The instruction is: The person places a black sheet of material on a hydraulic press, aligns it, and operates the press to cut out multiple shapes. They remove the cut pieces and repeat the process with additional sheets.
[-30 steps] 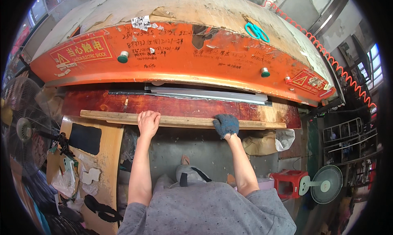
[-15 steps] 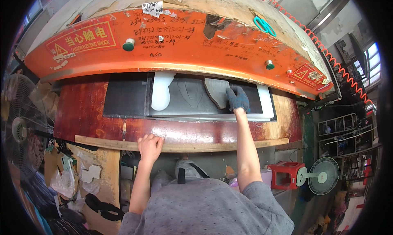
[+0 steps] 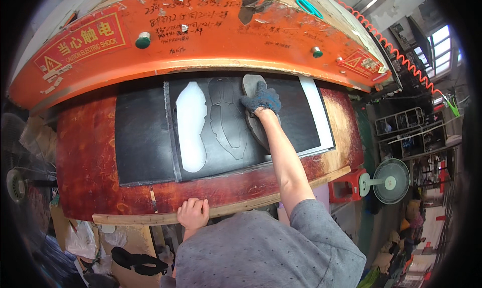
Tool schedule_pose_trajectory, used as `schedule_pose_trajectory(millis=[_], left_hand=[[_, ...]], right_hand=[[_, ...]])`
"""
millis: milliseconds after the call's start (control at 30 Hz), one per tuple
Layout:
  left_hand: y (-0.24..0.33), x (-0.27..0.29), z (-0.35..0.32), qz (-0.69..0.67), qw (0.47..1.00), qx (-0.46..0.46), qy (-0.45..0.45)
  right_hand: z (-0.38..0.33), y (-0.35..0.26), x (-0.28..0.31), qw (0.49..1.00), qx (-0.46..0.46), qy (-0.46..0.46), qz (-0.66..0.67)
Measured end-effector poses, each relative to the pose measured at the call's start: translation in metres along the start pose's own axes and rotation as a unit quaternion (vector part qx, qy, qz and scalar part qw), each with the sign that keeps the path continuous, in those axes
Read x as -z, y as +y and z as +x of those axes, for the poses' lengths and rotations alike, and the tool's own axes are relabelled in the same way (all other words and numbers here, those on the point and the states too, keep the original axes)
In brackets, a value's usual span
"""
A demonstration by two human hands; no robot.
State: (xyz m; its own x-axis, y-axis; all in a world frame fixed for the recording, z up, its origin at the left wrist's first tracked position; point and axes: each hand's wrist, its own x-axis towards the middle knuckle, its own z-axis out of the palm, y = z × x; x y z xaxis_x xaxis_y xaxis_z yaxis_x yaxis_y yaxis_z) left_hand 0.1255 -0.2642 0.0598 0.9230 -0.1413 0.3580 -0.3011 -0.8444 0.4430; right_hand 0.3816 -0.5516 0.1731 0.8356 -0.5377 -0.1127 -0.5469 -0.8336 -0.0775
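My right hand (image 3: 263,100), in a dark blue-grey glove, is closed across a grey-brown sole-shaped cutting die (image 3: 255,81). The die lies lengthwise on a black sheet (image 3: 296,118), partly hidden by my hand and forearm. To its left, sole-shaped outlines (image 3: 228,127) are cut into the sheet. Farther left is a white sole shape (image 3: 192,127); I cannot tell if it is a piece or an opening. My bare left hand (image 3: 193,212) has its fingers curled over the wooden strip (image 3: 135,218) along the front edge of the reddish-brown board (image 3: 85,147).
An orange machine beam (image 3: 201,42) with green buttons spans the far side of the board. Teal-handled scissors (image 3: 309,8) lie on top of it. At right stand a red stool (image 3: 346,185) and a fan (image 3: 390,181); a coiled red hose (image 3: 391,54) hangs behind.
The board and black sheet have slid toward me from under the orange beam, uncovering the white shape and outlines. My right hand has moved from the die's right side onto it.
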Motion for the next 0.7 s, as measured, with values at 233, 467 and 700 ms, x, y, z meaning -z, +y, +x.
schedule_pose_trajectory(millis=[233,467,700], left_hand=[[-0.003,0.007,-0.027,-0.026,0.999,-0.02,-0.019],[-0.001,0.009,-0.025,-0.054,0.998,-0.031,-0.012],[0.0,0.002,0.003,-0.036,0.999,-0.015,0.004]], right_hand=[[0.024,0.082,-0.013,0.874,0.068,-0.043,0.48],[0.033,0.131,-0.002,0.974,0.063,0.078,0.203],[0.043,0.098,0.012,0.998,-0.017,-0.005,0.057]])
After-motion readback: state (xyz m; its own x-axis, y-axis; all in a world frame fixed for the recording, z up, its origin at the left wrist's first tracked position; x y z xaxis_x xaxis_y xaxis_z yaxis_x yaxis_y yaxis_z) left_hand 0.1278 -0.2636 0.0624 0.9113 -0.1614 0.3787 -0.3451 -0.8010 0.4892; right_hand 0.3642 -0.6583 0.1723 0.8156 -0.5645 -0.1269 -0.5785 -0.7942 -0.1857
